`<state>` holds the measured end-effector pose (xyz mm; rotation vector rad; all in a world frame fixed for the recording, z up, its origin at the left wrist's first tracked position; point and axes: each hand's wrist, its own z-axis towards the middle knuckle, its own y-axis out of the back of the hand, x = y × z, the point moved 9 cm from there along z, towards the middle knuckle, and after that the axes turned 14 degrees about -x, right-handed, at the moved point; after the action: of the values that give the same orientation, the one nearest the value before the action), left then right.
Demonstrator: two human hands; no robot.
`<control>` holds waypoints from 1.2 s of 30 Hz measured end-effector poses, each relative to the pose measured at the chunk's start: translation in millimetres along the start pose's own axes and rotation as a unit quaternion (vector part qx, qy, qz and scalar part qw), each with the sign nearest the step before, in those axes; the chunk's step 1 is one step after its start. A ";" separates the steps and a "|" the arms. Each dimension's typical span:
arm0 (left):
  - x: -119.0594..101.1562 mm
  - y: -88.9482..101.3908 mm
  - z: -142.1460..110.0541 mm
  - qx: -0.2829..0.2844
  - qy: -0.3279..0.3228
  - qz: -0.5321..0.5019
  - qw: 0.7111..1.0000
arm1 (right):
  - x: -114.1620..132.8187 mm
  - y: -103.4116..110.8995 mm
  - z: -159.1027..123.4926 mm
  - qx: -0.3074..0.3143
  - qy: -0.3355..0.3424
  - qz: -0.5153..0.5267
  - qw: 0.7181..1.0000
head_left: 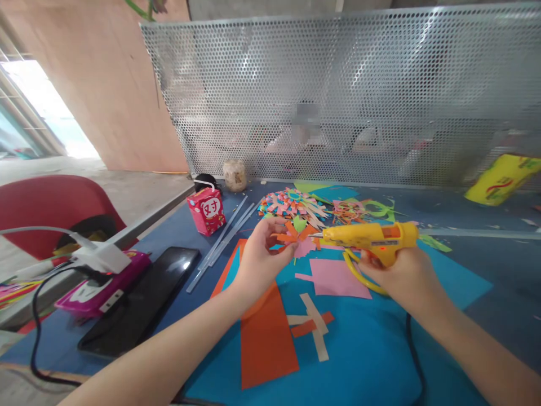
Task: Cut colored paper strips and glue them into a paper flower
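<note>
My right hand is wrapped round the handle of a yellow hot glue gun, whose nozzle points left. Between the thumb and fingers of my left hand is an orange paper flower made of strips. The nozzle tip is at the flower's right side; whether it touches cannot be made out. Below my hands lie a pink paper piece, several loose orange and cream paper strips and an orange sheet, all on blue paper.
Clear glue sticks, a red drink box, a black phone and a purple power strip occupy the left. Colourful paper flowers and scraps lie behind my hands. A perforated metal screen bounds the back; a yellow packet is right.
</note>
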<state>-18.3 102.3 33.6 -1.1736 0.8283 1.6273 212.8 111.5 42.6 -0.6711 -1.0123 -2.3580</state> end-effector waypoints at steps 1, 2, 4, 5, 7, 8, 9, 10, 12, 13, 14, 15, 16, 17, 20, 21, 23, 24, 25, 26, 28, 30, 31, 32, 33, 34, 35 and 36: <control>0.0 -0.6 -0.5 0.004 0.001 0.001 1.000 | 0.4 -0.2 0.0 -0.001 0.001 -0.005 1.000; 0.0 -0.4 -0.8 0.005 0.002 0.001 1.000 | 0.2 -0.6 0.0 -0.001 0.002 -0.009 1.000; 0.4 1.2 -1.0 0.001 0.005 0.003 1.000 | -1.4 -1.9 0.1 0.004 0.006 -0.017 1.000; 0.6 2.0 -1.1 -0.001 0.007 0.004 1.000 | -2.3 -2.7 0.1 0.008 0.009 -0.021 1.000; 1.0 2.4 -1.5 -0.001 0.012 0.004 1.000 | -4.0 -3.9 -0.1 0.014 0.015 -0.025 0.999; 1.1 1.9 -1.9 0.002 0.016 0.003 1.000 | -4.8 -4.0 -0.2 0.014 0.015 -0.028 0.999; 1.4 0.9 -2.3 0.005 0.019 0.003 1.000 | -5.4 -3.9 -0.3 0.013 0.014 -0.030 0.999; 1.8 -0.2 -2.8 0.009 0.023 0.002 1.000 | -5.8 -4.0 -0.5 0.013 0.012 -0.033 0.999; 2.9 -2.2 -3.6 0.014 0.029 0.001 0.999 | -5.7 -5.8 -1.4 0.021 0.006 -0.037 0.999; 3.4 -2.9 -3.9 0.015 0.031 0.001 0.999 | -5.2 -6.9 -1.8 0.026 0.005 -0.039 0.999; 4.0 -3.5 -4.1 0.017 0.032 0.000 0.999 | -4.5 -7.9 -2.1 0.029 0.004 -0.042 0.999; 4.5 -3.7 -4.3 0.017 0.033 -0.001 0.999 | -3.8 -8.2 -2.2 0.030 0.005 -0.046 0.998; 5.0 -3.7 -4.3 0.016 0.033 -0.002 0.999 | -3.2 -7.8 -2.0 0.026 0.007 -0.052 0.998; 5.4 -3.4 -4.3 0.015 0.034 -0.003 0.999 | -2.7 -7.1 -1.7 0.021 0.010 -0.058 0.998; 6.9 -1.8 -3.9 0.009 0.039 -0.001 0.999 | -2.3 -5.9 -1.4 0.014 0.019 -0.072 0.997; 7.4 -1.4 -3.6 0.007 0.040 -0.001 0.999 | -2.6 -6.1 -1.6 0.015 0.022 -0.075 0.997; 8.7 -0.4 -2.4 0.002 0.043 -0.003 0.999 | -3.0 -7.1 -2.1 0.023 0.024 -0.079 0.996; 9.5 0.3 -1.5 -0.002 0.044 -0.005 0.999 | -3.0 -7.8 -2.4 0.028 0.025 -0.082 0.996; 10.4 1.2 -0.5 -0.006 0.045 -0.006 0.999 | -2.8 -8.3 -2.7 0.033 0.025 -0.084 0.996; 11.4 2.2 0.6 -0.011 0.047 -0.008 0.999 | -2.3 -8.8 -2.8 0.037 0.025 -0.086 0.995; 13.1 4.3 2.4 -0.020 0.054 -0.012 0.998 | -1.0 -9.2 -2.8 0.043 0.026 -0.090 0.995; 13.9 5.6 3.5 -0.024 0.063 -0.016 0.998 | 0.5 -8.9 -2.3 0.043 0.028 -0.094 0.994; 13.9 6.0 3.7 -0.025 0.068 -0.018 0.997 | 1.2 -8.9 -2.1 0.043 0.030 -0.096 0.994; 13.6 6.4 3.8 -0.026 0.071 -0.020 0.997 | 1.8 -8.9 -1.9 0.043 0.034 -0.098 0.994; 13.1 6.7 3.8 -0.027 0.074 -0.022 0.997 | 2.5 -8.9 -1.7 0.043 0.038 -0.100 0.993; 12.7 6.9 3.6 -0.028 0.077 -0.024 0.996 | 3.2 -8.9 -1.6 0.042 0.042 -0.102 0.993; 12.3 7.1 3.4 -0.029 0.079 -0.025 0.996 | 3.8 -8.8 -1.6 0.042 0.047 -0.103 0.993; 11.9 7.1 3.0 -0.030 0.080 -0.026 0.996 | 4.3 -8.8 -1.6 0.043 0.051 -0.105 0.992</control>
<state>-27.3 106.2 23.2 -1.3707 0.8487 1.5396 203.8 114.6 39.6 -0.4253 -1.1804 -2.4819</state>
